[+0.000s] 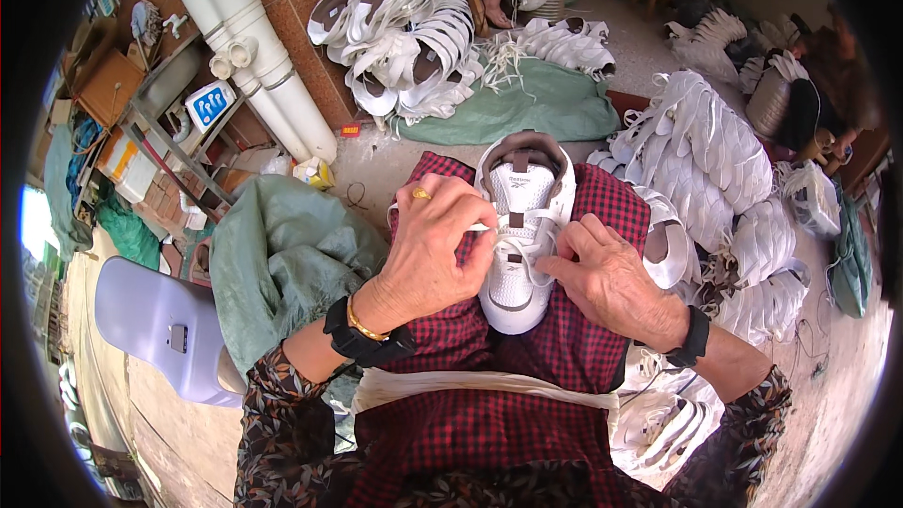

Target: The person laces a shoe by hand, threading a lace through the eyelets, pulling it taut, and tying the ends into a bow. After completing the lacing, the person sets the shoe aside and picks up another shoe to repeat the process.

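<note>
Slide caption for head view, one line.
Left hand and right hand at the laces of a white shoe resting on checked cloth, white uppers piled nearby.

Rests sole-down on a checkered lap point(611, 212) as a white, brown-lined shoe point(516, 220), pointing bodyward, with white lace point(539, 215) strung across its front.

Between the left hand point(431, 237) and right hand point(613, 275), a shoe point(515, 237) rests on the lap point(594, 350), toe toward the body; beyond the hands, shoe uppers point(414, 47) lie along a sack point(508, 108); left of them, a second sack point(287, 259), with pipes point(268, 66) and a rack point(150, 132) farther out; right of them, piled uppers point(701, 155) on the floor point(828, 357)
</note>
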